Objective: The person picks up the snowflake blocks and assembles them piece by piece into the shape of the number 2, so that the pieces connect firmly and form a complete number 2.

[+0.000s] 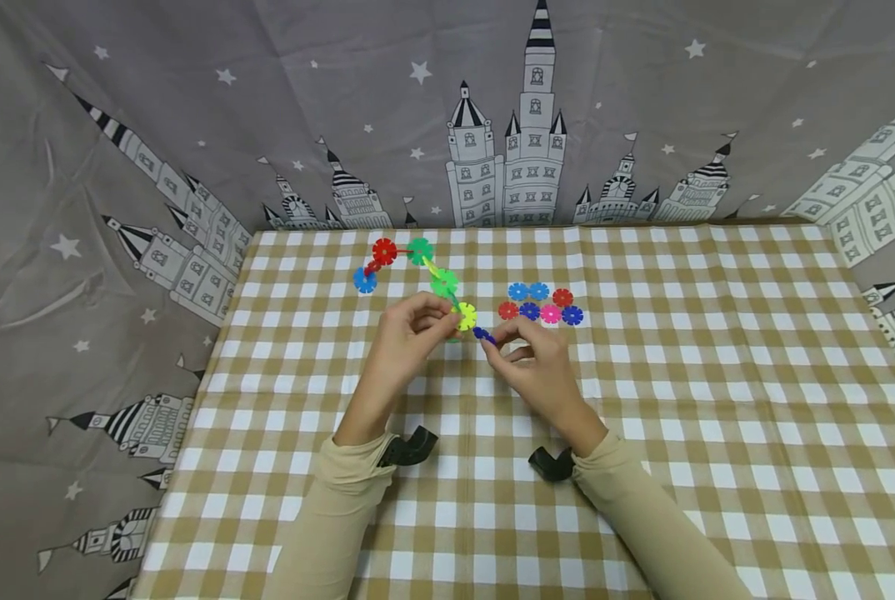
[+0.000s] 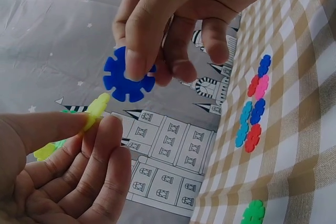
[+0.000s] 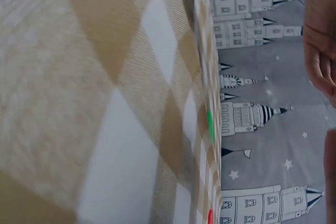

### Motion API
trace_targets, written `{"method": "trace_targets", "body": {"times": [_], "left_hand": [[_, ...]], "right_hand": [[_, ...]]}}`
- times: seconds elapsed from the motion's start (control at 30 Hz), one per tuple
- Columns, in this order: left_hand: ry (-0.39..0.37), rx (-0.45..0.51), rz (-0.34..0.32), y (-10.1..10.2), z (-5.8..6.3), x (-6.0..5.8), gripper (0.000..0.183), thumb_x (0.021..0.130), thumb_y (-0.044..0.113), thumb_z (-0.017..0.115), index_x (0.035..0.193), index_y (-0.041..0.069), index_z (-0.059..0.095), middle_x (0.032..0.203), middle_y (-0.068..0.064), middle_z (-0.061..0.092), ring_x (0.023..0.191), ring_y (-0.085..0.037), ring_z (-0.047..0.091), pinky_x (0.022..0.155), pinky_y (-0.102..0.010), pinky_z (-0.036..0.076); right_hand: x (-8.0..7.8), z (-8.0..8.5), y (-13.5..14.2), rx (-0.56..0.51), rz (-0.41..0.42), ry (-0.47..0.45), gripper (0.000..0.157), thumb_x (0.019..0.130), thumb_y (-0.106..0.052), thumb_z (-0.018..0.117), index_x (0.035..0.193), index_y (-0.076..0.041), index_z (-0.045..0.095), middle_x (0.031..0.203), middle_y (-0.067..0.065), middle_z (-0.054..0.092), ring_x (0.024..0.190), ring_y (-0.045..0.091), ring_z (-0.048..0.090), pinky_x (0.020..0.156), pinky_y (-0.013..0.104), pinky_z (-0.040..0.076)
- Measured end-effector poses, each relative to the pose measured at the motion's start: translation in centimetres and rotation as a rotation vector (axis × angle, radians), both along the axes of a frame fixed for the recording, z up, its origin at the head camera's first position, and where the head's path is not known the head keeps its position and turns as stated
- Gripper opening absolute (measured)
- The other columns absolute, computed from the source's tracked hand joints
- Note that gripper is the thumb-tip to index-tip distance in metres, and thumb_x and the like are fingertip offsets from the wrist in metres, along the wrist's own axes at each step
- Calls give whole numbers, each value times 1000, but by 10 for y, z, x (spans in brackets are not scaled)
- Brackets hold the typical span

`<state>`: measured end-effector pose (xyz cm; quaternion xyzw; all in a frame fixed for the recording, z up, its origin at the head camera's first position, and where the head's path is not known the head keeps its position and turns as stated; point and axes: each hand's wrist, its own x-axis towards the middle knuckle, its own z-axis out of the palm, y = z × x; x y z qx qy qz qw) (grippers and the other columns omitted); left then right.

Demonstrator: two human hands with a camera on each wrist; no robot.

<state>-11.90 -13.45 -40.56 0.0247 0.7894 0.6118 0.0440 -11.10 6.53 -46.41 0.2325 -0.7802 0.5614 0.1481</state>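
Note:
Between thumb and fingers, my left hand [image 1: 412,333] pinches a yellow notched disc [image 1: 467,316], the near end of a linked chain of notched discs. The chain curves away to the back left through a light green disc [image 1: 444,282], a darker green one [image 1: 420,251], a red one [image 1: 384,251] and a light blue one [image 1: 365,280]. My right hand [image 1: 537,362] pinches a dark blue notched disc [image 2: 123,85] by thumb and fingertips. Its notched edge faces the yellow disc [image 2: 97,112], with a small gap between them in the left wrist view.
Loose discs lie beyond my right hand: light blue [image 1: 518,291], red [image 1: 562,297], pink [image 1: 550,314] and dark blue [image 1: 572,315] among them. A green disc [image 2: 254,212] lies on the checked tablecloth [image 1: 680,350] below my left hand. A castle-print curtain [image 1: 387,100] stands behind the table.

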Motion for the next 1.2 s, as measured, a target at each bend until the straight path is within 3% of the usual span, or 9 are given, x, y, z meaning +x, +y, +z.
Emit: {"method": "trace_targets", "body": {"times": [0.13,0.23,0.33,0.43,0.53,0.67,0.8,0.97,1.2], "left_hand": [[-2,29,-11,0,0,-1,15,97,10,71,105,-3,70,98,-19,72,85,-31,74,84,-46,64],[-9,32,-22,0,0,0,15,97,10,71,105,-3,70,98,-18,72,88,-38,73,79,-34,64],[-18,23,-33,1,2,0,16,97,12,72,105,-2,71,97,-18,73,85,-32,74,75,-24,61],[-24,20,-41,1,4,1,16,97,13,72,104,-1,71,95,-18,73,82,-26,75,75,-24,61],[-35,32,-46,2,4,1,16,97,13,73,104,-2,71,95,-18,74,83,-29,76,80,-32,64],[-42,47,-47,4,3,2,17,96,12,73,103,-3,70,93,-18,74,85,-35,76,83,-39,65],[-36,51,-48,4,2,2,16,96,12,73,102,-3,70,91,-19,75,84,-36,76,80,-30,64],[-27,71,-65,5,1,1,16,97,10,73,102,-4,69,92,-21,76,81,-28,77,78,-23,62],[2,144,-49,2,-1,0,15,96,5,71,103,-8,69,95,-26,72,78,-19,75,79,-30,65]], "right_hand": [[2,0,-3,64,-6,127,15,84,4,79,92,-2,68,85,11,75,77,20,74,62,24,63],[3,0,-4,99,-16,186,14,85,2,78,91,-3,67,83,10,75,75,17,72,63,24,63],[4,0,-5,126,-27,232,13,86,2,77,90,-4,66,80,8,74,73,15,72,63,24,63],[4,0,-5,150,-38,281,12,86,3,75,89,-4,65,79,7,73,71,15,72,62,26,63],[5,-1,-5,170,-51,330,10,86,3,73,89,-4,66,78,6,74,69,15,72,62,28,63],[5,-2,-6,187,-74,371,9,87,1,72,89,-4,66,78,5,74,68,15,72,61,27,62],[5,-1,-8,213,-104,407,7,88,-1,73,91,-3,67,80,5,75,68,15,71,60,28,61],[6,0,-10,242,-139,435,7,89,-1,73,90,-3,66,84,7,76,71,18,73,61,30,62],[4,2,-9,262,-127,365,14,90,-8,80,97,-3,68,86,9,76,75,21,74,64,32,63]]}}
